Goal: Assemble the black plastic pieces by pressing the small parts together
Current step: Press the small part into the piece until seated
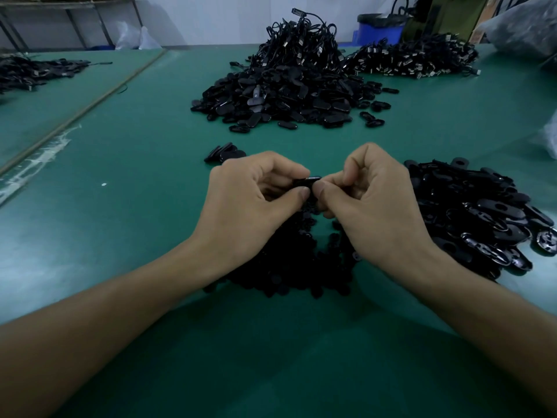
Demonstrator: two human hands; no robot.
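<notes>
My left hand (250, 200) and my right hand (370, 200) meet at the middle of the green table. Between their thumbs and curled fingers they pinch one small black plastic piece (308, 181), mostly hidden by the fingertips. Under my wrists lies a heap of small black round parts (301, 260). A pile of larger black oval pieces (482, 215) sits just right of my right hand. A short stack of black pieces (224, 152) lies just beyond my left hand.
A big mound of black oval pieces and cables (286, 89) stands at the far middle of the green table (120, 176). Another cable pile (416, 57) lies far right, and a dark pile (33, 70) far left. A blue bin (379, 31) stands behind.
</notes>
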